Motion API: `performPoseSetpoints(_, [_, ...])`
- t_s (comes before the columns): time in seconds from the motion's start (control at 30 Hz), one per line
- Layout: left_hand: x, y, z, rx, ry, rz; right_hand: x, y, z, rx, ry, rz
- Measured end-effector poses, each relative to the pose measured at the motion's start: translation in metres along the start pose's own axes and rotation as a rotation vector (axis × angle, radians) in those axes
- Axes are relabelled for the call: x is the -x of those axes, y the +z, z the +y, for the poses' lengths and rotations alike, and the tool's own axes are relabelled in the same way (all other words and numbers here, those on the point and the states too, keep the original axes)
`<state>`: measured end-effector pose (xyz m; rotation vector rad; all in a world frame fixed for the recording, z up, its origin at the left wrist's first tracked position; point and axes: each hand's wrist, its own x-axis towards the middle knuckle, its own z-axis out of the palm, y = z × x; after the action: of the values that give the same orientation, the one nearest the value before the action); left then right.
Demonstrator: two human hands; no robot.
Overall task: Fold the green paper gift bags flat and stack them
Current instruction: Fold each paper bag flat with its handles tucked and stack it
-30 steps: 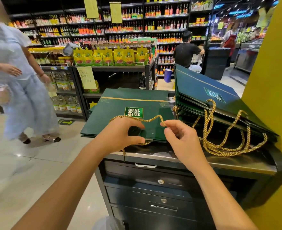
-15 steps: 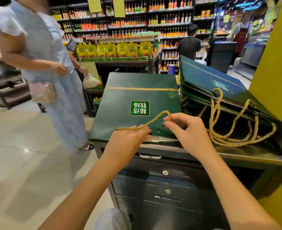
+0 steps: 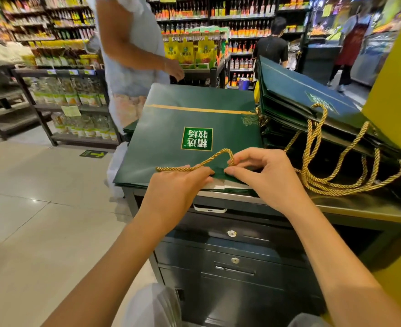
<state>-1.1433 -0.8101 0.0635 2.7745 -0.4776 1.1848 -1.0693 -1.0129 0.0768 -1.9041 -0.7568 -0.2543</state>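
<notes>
A flat dark green paper gift bag (image 3: 171, 128) with a gold stripe and a white-on-green label lies on top of a low stack on the black counter. Its gold rope handle (image 3: 209, 159) arches over the near edge. My left hand (image 3: 178, 185) grips the bag's near edge, with the rope's left run under its fingertips. My right hand (image 3: 263, 173) pinches the right end of the rope where it meets the bag. To the right, a tilted pile of more green bags (image 3: 296, 100) leans upward, their gold rope handles (image 3: 350, 182) spilling onto the counter.
The bags rest on a black cabinet (image 3: 242, 263) with drawers and locks. A yellow pillar (image 3: 397, 90) rises at the right. A person in a light dress (image 3: 128, 50) stands just behind the counter's far left corner. Shop shelves (image 3: 67, 95) line the aisle; other people stand far back.
The person in the light dress has walked from the left to just behind the counter. My hands have come closer together at the bag's near edge, and the rope loop is lower and smaller.
</notes>
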Motion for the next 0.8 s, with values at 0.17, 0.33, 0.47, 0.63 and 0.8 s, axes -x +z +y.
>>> performPoseSetpoints(0.17, [-0.006, -0.002, 0.003, 0.083, -0.064, 0.037, 0.000, -0.002, 0.000, 0.058, -0.004, -0.021])
performPoseSetpoints(0.33, [-0.011, -0.005, 0.003, 0.109, -0.124, 0.010, 0.003, -0.003, -0.003, 0.106, -0.032, -0.048])
performPoseSetpoints(0.47, [-0.018, -0.011, 0.003, 0.118, -0.162, -0.020, 0.005, -0.005, -0.001, 0.109, -0.080, -0.075])
performPoseSetpoints(0.63, [-0.018, -0.015, 0.008, 0.087, -0.156, 0.039, 0.006, -0.001, 0.000, 0.047, -0.143, -0.013])
performPoseSetpoints(0.8, [-0.008, -0.009, 0.012, 0.109, -0.098, 0.134, 0.006, -0.002, 0.002, 0.034, -0.160, -0.009])
